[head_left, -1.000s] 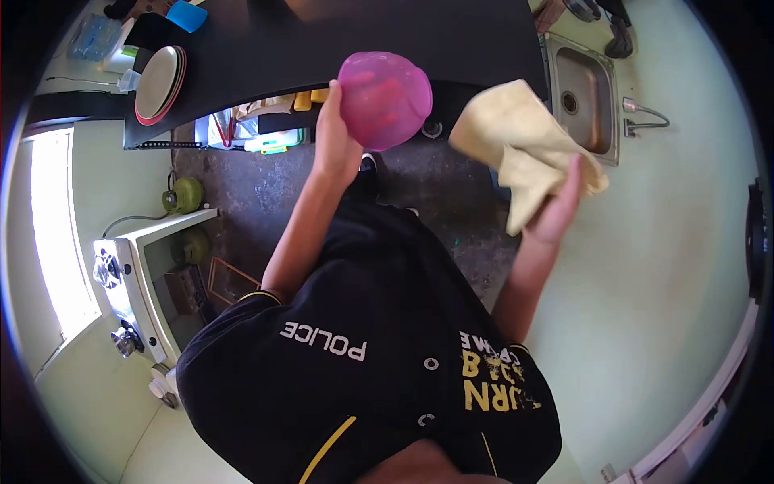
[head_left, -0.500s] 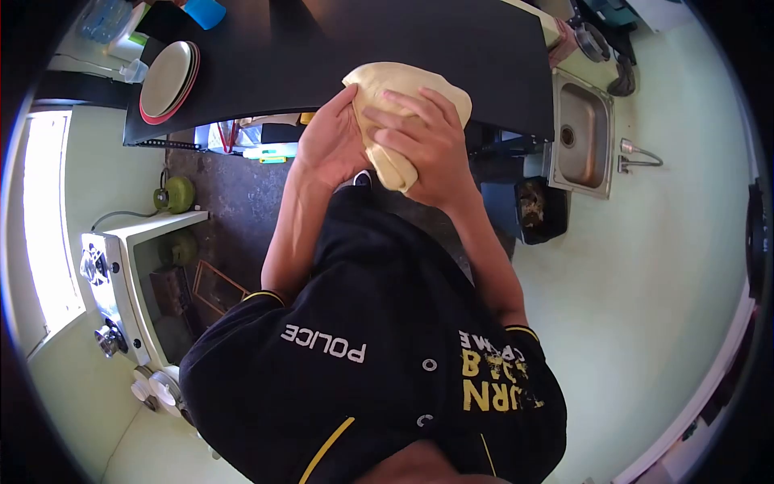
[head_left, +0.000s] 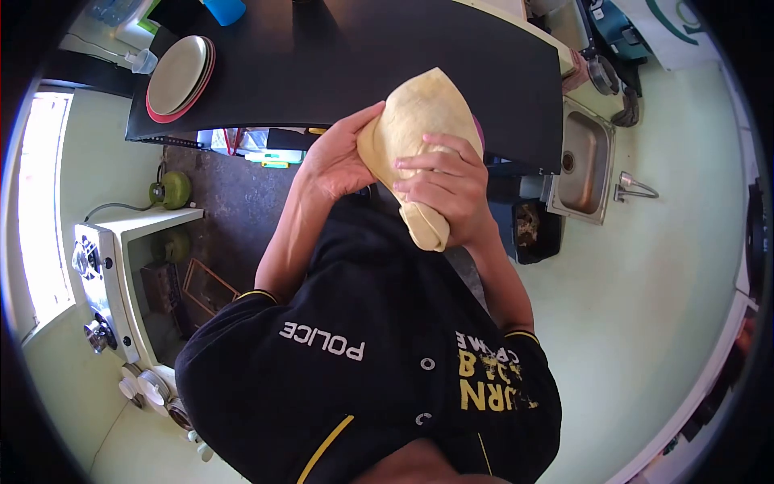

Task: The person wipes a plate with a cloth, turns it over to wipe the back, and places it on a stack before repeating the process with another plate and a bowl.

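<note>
A pale yellow cloth [head_left: 427, 109] is held up in front of my chest, near the edge of the black table. Its folded lower end [head_left: 425, 228] hangs below my right hand. A thin pink, rounded rim [head_left: 480, 131] shows behind the cloth on the right; it looks like a plate's edge, but the rest is hidden. My left hand [head_left: 343, 157] grips the cloth's left side, thumb on the near face and fingers partly hidden behind. Across the front lies my right hand [head_left: 451, 185], its bent fingers pressing on the cloth.
On the black table [head_left: 266, 81] are stacked plates [head_left: 179, 77] and a blue cup [head_left: 224, 10]. A steel sink [head_left: 587, 161] is at right, above a black bin [head_left: 536, 230]. A gas stove [head_left: 101, 278] and green gas cylinder [head_left: 171, 191] stand left.
The cloth has turned more upright and come slightly right and closer to my body. My right hand has moved down with it. The pink rim now shows at its right.
</note>
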Action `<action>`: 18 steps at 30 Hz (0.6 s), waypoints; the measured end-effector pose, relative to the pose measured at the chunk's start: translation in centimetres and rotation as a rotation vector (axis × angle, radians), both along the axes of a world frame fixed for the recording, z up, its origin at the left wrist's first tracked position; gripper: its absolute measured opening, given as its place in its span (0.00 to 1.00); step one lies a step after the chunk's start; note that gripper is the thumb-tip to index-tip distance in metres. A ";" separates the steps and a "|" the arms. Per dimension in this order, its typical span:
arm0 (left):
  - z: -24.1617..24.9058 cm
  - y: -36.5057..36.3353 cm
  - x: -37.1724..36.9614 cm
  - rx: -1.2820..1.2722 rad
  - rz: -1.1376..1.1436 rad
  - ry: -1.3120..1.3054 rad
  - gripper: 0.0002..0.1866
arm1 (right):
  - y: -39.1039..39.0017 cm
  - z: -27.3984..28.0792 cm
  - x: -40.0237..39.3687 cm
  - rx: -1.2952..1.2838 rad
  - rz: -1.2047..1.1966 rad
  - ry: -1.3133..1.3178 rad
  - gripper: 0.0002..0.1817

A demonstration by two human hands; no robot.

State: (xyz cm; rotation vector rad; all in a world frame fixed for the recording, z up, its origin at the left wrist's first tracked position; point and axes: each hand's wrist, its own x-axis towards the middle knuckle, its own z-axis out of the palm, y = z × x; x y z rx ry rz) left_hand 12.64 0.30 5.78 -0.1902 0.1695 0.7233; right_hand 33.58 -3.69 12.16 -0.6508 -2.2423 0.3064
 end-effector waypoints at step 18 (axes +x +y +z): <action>-1.2 0.7 0.1 0.435 0.443 1.020 0.28 | -1.4 -2.5 7.5 -1.107 -0.342 0.976 0.28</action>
